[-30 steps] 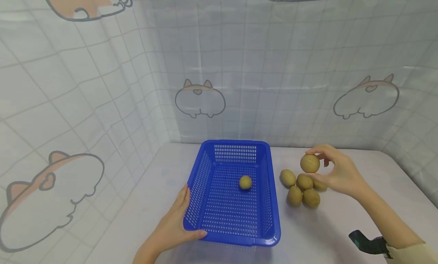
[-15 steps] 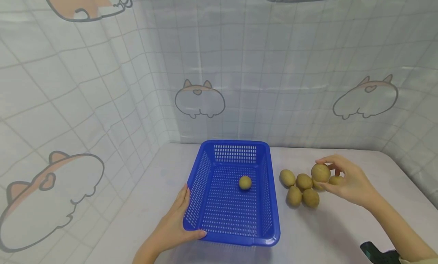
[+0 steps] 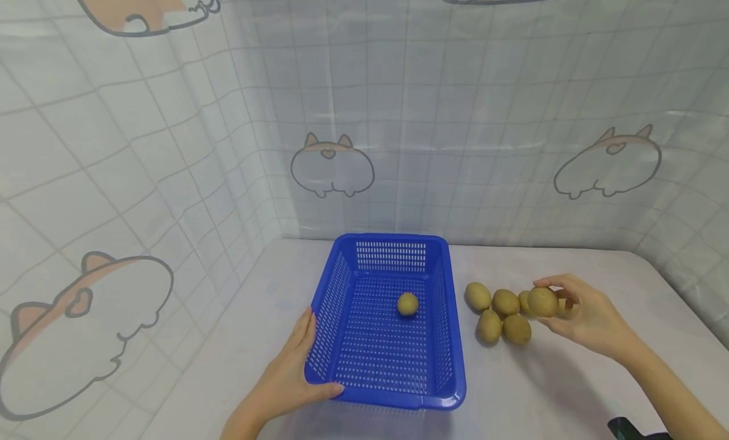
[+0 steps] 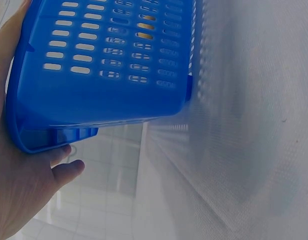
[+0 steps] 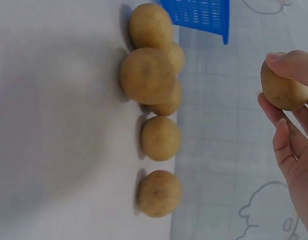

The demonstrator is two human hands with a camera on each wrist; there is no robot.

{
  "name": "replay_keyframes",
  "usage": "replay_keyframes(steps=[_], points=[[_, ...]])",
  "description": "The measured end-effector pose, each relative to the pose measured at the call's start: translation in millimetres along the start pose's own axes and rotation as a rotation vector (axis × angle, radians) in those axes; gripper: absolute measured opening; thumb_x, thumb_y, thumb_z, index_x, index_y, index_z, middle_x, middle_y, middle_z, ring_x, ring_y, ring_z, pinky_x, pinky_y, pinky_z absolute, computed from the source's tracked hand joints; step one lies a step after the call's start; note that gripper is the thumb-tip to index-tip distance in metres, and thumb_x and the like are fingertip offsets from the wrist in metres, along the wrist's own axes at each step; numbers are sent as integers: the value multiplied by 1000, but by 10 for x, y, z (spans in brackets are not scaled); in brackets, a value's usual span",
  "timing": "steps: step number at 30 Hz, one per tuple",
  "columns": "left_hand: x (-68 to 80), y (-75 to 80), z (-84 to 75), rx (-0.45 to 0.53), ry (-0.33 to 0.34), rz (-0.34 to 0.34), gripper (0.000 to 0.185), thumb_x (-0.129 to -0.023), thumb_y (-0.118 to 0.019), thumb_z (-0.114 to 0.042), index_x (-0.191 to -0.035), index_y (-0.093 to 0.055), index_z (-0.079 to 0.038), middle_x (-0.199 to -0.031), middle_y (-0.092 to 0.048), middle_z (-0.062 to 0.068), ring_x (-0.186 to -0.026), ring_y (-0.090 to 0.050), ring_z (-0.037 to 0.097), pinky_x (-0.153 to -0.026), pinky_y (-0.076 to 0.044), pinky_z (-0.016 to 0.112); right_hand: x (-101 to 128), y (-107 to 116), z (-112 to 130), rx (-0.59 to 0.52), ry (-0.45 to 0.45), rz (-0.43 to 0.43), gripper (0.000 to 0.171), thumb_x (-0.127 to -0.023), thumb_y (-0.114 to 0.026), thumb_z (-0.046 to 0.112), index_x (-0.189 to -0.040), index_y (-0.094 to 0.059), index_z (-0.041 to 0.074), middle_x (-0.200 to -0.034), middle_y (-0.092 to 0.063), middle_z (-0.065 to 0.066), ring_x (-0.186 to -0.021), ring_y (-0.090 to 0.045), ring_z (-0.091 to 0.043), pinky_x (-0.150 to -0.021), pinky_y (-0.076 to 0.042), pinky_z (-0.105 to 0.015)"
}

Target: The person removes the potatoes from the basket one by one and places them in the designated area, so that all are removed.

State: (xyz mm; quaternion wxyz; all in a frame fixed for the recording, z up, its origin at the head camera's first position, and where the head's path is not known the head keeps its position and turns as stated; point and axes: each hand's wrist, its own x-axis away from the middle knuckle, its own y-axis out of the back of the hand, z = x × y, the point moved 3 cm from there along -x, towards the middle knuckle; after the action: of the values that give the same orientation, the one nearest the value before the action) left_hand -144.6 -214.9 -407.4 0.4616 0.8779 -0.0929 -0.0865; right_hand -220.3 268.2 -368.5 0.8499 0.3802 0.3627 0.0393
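Note:
My left hand [image 3: 285, 375] holds the near left corner of a blue plastic basket [image 3: 387, 399], thumb on the front rim and fingers along the left side. In the left wrist view, fingertips [image 4: 68, 171] show under the rim. A single potato [image 3: 407, 304] lies inside the basket, right of its middle. To the basket's right, my right hand [image 3: 592, 316] pinches a round, yellow-brown potato [image 3: 543, 302] between thumb and fingers. The right wrist view shows this held potato [image 5: 283, 89] raised off the table, apart from the others.
Several more potatoes [image 3: 504, 302] lie grouped on the white table [image 3: 490, 389] beside the basket, some partly hidden behind the right hand. A white curtain [image 3: 473, 111] with grid lines and cartoon corgis closes off the back and sides.
My right hand has moved right and toward me, lower, with the potato still pinched. The left hand and the basket have stayed in place.

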Motion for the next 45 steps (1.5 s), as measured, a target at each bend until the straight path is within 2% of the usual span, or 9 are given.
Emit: replay_keyframes(steps=[7, 12, 15, 18, 22, 25, 34, 40, 45], points=[[-1, 2, 1, 0, 3, -6, 127, -69, -76, -62, -151, -7, 5, -160, 4, 14, -145, -6, 35, -108, -22, 60, 118, -69, -143, 17, -11, 10, 65, -53, -86, -9, -112, -63, 7, -99, -64, 6, -76, -56, 1, -60, -44, -16], [-4, 8, -10, 7, 18, 12, 126, -70, -77, -60, -151, -6, 4, -160, 5, 14, -145, -5, 35, -108, -22, 60, 230, -152, -301, 67, -66, 86, 66, -54, -87, -4, -113, -59, 6, -99, -68, -4, -79, -59, 2, -59, -45, -21], [-4, 10, -15, 13, 23, 18, 126, -70, -77, -60, -152, -5, 4, -160, 6, 13, -145, -4, 35, -108, -22, 60, 280, -203, -377, 101, -89, 131, 64, -54, -88, -1, -110, -57, 7, -96, -67, -3, -81, -60, 1, -61, -48, -27], [-4, 10, -19, 18, 18, 16, 126, -70, -77, -60, -151, -5, 4, -160, 6, 13, -145, -4, 35, -108, -21, 60, 319, -253, -429, 126, -116, 169, 61, -54, -88, 0, -106, -56, 5, -95, -65, -3, -79, -62, -9, -63, -51, -31], [-7, 3, -15, 18, 15, 15, 127, -69, -77, -60, -151, -5, 4, -160, 6, 13, -145, -4, 34, -109, -21, 59, 368, -312, -474, 129, -211, 258, 56, -56, -86, 2, -105, -59, -1, -99, -63, -16, -79, -64, -27, -61, -52, -30], [-7, -1, -10, 15, 21, 21, 127, -69, -77, -60, -152, -4, 3, -160, 7, 12, -145, -3, 33, -109, -22, 59, 381, -350, -473, 117, -260, 315, 53, -60, -84, 4, -107, -62, -3, -100, -63, -21, -79, -65, -29, -59, -53, -28], [-5, 18, -20, 26, 20, 18, 127, -69, -77, -60, -152, -4, 3, -160, 7, 12, -145, -4, 34, -109, -22, 59, 334, -359, -445, 46, -306, 319, 57, -66, -83, 3, -116, -56, -9, -114, -59, -31, -83, -68, -37, -65, -57, -40], [-9, 17, -15, 20, 14, 14, 126, -70, -77, -60, -152, -4, 3, -160, 7, 12, -145, -5, 34, -109, -22, 59, 341, -326, -433, 79, -321, 332, 59, -67, -84, 9, -117, -57, -6, -115, -59, -31, -83, -67, -37, -65, -56, -45], [-4, 20, -11, 17, 7, 11, 127, -69, -76, -61, -152, -4, 4, -160, 6, 12, -145, -5, 35, -108, -23, 60, 352, -300, -445, 94, -323, 355, 60, -67, -84, 8, -118, -57, -8, -118, -55, -35, -83, -66, -39, -64, -56, -46]])
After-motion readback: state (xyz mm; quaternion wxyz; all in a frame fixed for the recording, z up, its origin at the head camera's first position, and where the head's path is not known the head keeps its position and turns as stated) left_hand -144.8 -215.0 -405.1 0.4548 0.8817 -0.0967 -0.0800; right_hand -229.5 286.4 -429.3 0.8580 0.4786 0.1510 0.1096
